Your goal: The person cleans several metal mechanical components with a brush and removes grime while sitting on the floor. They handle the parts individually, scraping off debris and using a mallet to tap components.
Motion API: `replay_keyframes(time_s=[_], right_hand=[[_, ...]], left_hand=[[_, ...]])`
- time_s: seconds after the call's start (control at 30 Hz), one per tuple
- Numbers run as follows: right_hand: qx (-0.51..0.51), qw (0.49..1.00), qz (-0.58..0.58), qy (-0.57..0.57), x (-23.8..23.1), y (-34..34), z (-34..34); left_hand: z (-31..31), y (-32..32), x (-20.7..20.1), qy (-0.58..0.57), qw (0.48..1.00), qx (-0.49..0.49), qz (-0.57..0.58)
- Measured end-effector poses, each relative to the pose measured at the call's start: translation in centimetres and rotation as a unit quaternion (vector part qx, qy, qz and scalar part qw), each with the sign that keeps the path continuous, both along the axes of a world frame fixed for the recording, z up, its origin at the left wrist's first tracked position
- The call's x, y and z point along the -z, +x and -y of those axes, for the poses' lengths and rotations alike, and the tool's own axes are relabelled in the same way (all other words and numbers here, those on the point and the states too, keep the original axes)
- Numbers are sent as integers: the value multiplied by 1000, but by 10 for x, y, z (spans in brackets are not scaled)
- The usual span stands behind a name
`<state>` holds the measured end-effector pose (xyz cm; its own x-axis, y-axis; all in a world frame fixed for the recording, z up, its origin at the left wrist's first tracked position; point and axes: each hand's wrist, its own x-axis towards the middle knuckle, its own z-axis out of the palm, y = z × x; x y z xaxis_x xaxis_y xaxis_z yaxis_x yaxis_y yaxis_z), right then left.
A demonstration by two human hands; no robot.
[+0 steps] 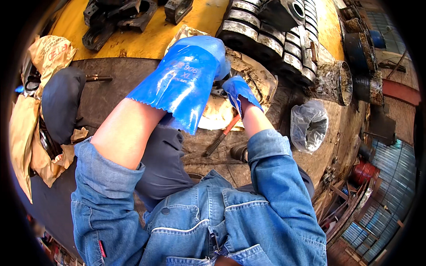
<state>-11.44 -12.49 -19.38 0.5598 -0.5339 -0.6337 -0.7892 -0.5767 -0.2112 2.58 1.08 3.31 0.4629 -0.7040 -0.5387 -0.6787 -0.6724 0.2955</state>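
My left hand (208, 51) wears a long blue rubber glove and reaches forward over a pale, grease-stained sheet (215, 116). The back of the glove faces up and hides its fingers. Close beside it, a little nearer and to the right, is my right hand (236, 88) in a matching blue glove, its fingers also out of sight. A bit of dark metal (218, 91) shows between the gloves, too covered to identify. Just below the right glove lies a red-handled tool (230, 126) with a dark, rough end, resting partly on the sheet.
Stacked greasy metal links (266, 40) stand at the far right, near a grimy cylinder (330, 82). Dark metal brackets (117, 20) sit on a yellow surface at the far left. A clear plastic bag (309, 126) lies right; brown paper sacks (53, 53) are left.
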Motion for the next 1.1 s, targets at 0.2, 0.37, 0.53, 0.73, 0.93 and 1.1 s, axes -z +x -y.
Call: replay_keyframes(time_s=[0.2,0.37,0.53,0.73,0.93,1.1], right_hand=[[-132,991,19,-23,-15,-8,-13],[-231,971,6,-54,-29,-6,-12],[-262,954,38,-139,-24,-35,-2],[-252,958,-104,-88,-50,-33,-5],[480,794,158,337,45,-91,26],[630,572,285,441,30,-100,-20]], left_hand=[[1,-1,1,-6,1000,0,2],[3,-1,9,6,999,29,26],[10,-3,3,33,999,30,12],[1,2,11,12,999,37,33],[13,-7,6,39,998,49,14],[17,-15,9,63,997,39,37]])
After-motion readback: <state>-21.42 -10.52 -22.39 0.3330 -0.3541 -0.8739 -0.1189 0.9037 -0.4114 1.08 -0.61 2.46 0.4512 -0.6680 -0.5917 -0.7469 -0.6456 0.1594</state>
